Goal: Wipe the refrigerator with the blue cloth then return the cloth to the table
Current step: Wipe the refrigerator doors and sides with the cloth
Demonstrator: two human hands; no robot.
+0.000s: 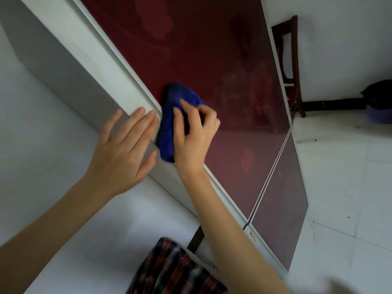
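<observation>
The refrigerator (233,60) has a dark red glossy door with a white frame and a grey side panel. A bunched blue cloth (171,115) is pressed against the door near its left edge. My right hand (193,134) grips the cloth, fingers curled over it. Beside it, my left hand (125,153) lies flat and spread on the refrigerator's grey side and white edge, its fingertips close to the cloth. The table is not in view.
A dark wooden chair (292,66) stands past the refrigerator's right edge against the white wall. A dark heap and a purple basin (379,115) sit on the white tiled floor at far right. My checked shorts (174,270) show at the bottom.
</observation>
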